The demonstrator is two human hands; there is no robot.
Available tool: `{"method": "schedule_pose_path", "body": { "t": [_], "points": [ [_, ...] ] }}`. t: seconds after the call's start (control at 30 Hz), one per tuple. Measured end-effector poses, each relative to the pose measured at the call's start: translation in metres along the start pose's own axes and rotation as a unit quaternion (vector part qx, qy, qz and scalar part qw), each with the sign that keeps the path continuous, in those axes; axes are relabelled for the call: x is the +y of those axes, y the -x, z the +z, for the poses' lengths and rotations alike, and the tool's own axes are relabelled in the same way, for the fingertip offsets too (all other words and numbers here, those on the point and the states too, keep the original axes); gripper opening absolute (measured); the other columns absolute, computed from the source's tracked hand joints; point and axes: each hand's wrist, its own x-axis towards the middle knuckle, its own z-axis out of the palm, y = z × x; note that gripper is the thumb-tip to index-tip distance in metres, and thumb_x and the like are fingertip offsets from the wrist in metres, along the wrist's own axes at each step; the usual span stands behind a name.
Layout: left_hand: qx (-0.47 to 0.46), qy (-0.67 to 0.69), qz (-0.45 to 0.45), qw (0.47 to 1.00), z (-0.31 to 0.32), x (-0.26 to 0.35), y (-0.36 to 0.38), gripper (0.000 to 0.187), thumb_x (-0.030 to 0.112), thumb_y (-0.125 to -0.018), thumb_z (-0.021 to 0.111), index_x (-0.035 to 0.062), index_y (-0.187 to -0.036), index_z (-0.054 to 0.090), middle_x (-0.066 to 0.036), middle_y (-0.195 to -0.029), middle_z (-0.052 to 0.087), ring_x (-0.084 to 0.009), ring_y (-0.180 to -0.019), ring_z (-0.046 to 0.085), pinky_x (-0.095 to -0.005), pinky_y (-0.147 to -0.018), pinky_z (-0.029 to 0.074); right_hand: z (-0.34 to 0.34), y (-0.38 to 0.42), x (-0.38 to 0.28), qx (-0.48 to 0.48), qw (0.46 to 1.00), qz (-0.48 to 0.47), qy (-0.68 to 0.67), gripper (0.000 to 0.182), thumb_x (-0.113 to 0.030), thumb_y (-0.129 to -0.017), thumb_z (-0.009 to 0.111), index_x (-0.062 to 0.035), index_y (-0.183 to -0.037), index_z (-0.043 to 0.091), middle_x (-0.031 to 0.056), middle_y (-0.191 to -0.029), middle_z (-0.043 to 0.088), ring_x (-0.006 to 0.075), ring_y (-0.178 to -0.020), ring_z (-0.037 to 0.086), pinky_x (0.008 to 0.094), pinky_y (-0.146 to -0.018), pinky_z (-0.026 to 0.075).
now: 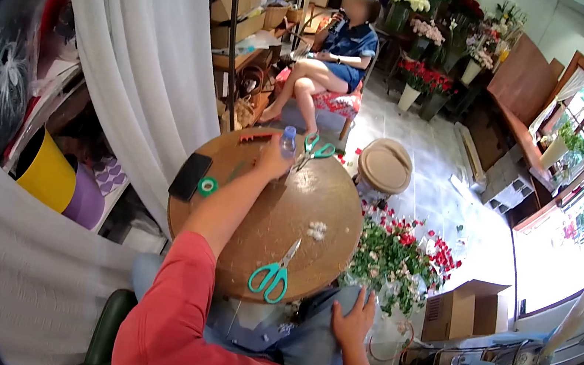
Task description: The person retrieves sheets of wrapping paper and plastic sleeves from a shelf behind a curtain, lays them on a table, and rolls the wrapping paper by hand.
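Observation:
My left hand (275, 160) reaches across the round wooden table (240, 231) with its fingers around a clear plastic bottle (288, 139) with a bluish cap, upright near the far edge. Beside the bottle lie teal-handled scissors (320, 149), and to its left is a thin red item (256, 138) whose kind I cannot make out. My right hand (355, 320) rests on my knee, fingers stretched out, holding nothing. A second pair of teal-handled scissors (269, 282) lies near the table's front edge. A black phone-like slab (190, 176) and a green tape roll (207, 186) lie at the left.
Small white bits (316, 231) lie on the table. Red roses with leaves (400, 261) fill the floor at its right, near a stool (385, 166) and an open cardboard box (464, 311). Another person (348, 45) sits beyond the table. A curtain (136, 71) hangs at the left.

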Motion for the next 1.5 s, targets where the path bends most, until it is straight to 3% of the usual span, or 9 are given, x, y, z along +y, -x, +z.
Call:
{"method": "schedule_pose_path", "body": {
  "t": [0.23, 0.4, 0.83, 0.9, 1.0, 1.17, 1.2, 1.23, 1.5],
  "points": [
    [0.167, 0.039, 0.054, 0.984, -0.038, -0.017, -0.013, 0.06, 0.039, -0.073, 0.084, -0.0004, -0.113, 0.063, -0.022, -0.091, 0.072, -0.0407, -0.087, 0.071, -0.0477, -0.081, 0.056, -0.005, -0.001, 0.012, -0.002, 0.999, 0.028, -0.034, 0.081, -0.039, -0.081, 0.075, -0.0008, -0.146, 0.045, 0.0328, -0.151, 0.038, 0.0488, -0.14, 0.036, 0.0529, -0.117, 0.03],
    [0.28, -0.08, -0.009, 0.956, -0.112, -0.026, -0.003, 0.057, 0.037, -0.073, 0.083, -0.0001, -0.112, 0.064, -0.024, -0.106, 0.07, -0.0441, -0.1, 0.066, -0.0491, -0.089, 0.053, -0.002, -0.006, 0.015, -0.01, 1.0, 0.012, 0.006, 0.081, -0.039, -0.083, 0.073, -0.0011, -0.147, 0.044, 0.0296, -0.152, 0.038, 0.0466, -0.14, 0.037, 0.0507, -0.117, 0.031],
    [0.264, -0.055, 0.039, 0.962, -0.104, -0.037, 0.04, 0.05, 0.035, -0.074, 0.085, 0.0, -0.102, 0.063, -0.022, -0.102, 0.07, -0.0411, -0.098, 0.067, -0.048, -0.087, 0.053, 0.01, -0.008, 0.02, 0.023, 1.0, 0.003, -0.008, 0.077, -0.037, -0.08, 0.076, -0.0014, -0.143, 0.048, 0.0272, -0.147, 0.044, 0.0436, -0.135, 0.043, 0.0515, -0.114, 0.034],
    [0.134, 0.187, 0.055, 0.972, -0.097, -0.031, 0.056, 0.048, 0.038, -0.075, 0.086, 0.0024, -0.101, 0.066, -0.016, -0.096, 0.072, -0.0334, -0.088, 0.07, -0.0424, -0.081, 0.055, 0.023, -0.014, 0.037, 0.035, 0.99, 0.035, -0.131, 0.076, -0.031, -0.078, 0.079, -0.0002, -0.141, 0.05, 0.0268, -0.146, 0.046, 0.0441, -0.138, 0.039, 0.052, -0.116, 0.032],
    [0.035, 0.146, 0.078, 0.986, -0.087, 0.005, 0.106, 0.05, 0.04, -0.075, 0.087, 0.0036, -0.103, 0.068, -0.011, -0.09, 0.073, -0.0227, -0.08, 0.069, -0.0368, -0.076, 0.055, -0.023, -0.032, -0.036, 0.089, 0.982, -0.093, -0.136, 0.075, -0.023, -0.077, 0.082, -0.0001, -0.14, 0.05, 0.0247, -0.146, 0.046, 0.0426, -0.136, 0.042, 0.051, -0.115, 0.032],
    [-0.194, 0.27, 0.008, 0.943, -0.071, 0.071, 0.203, 0.05, 0.036, -0.081, 0.085, 0.0011, -0.112, 0.066, -0.01, -0.095, 0.072, -0.0192, -0.087, 0.069, -0.0314, -0.076, 0.056, -0.036, -0.062, -0.159, -0.111, 0.887, -0.108, -0.435, 0.056, -0.016, -0.085, 0.076, -0.0004, -0.134, 0.054, 0.0166, -0.13, 0.06, 0.0298, -0.113, 0.063, 0.0387, -0.089, 0.055],
    [-0.19, 0.269, 0.002, 0.944, -0.076, 0.073, 0.216, 0.05, 0.036, -0.081, 0.085, 0.0011, -0.112, 0.066, -0.01, -0.095, 0.072, -0.0192, -0.087, 0.069, -0.0314, -0.076, 0.056, -0.029, -0.066, -0.17, -0.25, 0.786, -0.043, -0.564, 0.049, -0.016, -0.086, 0.076, -0.001, -0.128, 0.056, 0.0156, -0.118, 0.064, 0.0284, -0.104, 0.067, 0.0373, -0.081, 0.057],
    [-0.136, 0.305, 0.051, 0.941, -0.081, 0.073, 0.23, 0.05, 0.028, -0.085, 0.081, -0.0003, -0.121, 0.061, -0.011, -0.105, 0.07, -0.0191, -0.092, 0.068, -0.0313, -0.08, 0.056, -0.023, -0.068, -0.177, -0.38, 0.646, 0.028, -0.661, 0.041, -0.016, -0.086, 0.075, -0.0016, -0.121, 0.059, 0.0146, -0.107, 0.069, 0.0271, -0.095, 0.071, 0.0359, -0.072, 0.059],
    [0.133, 0.048, 0.007, 0.99, -0.187, -0.051, 0.341, 0.048, 0.017, -0.086, 0.075, -0.0015, -0.128, 0.06, -0.018, -0.116, 0.066, -0.0257, -0.096, 0.067, -0.0354, -0.087, 0.053, 0.023, -0.17, -0.222, -0.365, 0.587, 0.202, -0.694, 0.024, -0.024, -0.091, 0.069, -0.0071, -0.104, 0.057, 0.0089, -0.081, 0.067, 0.0254, -0.069, 0.07, 0.0271, -0.049, 0.055]
  ]
}}
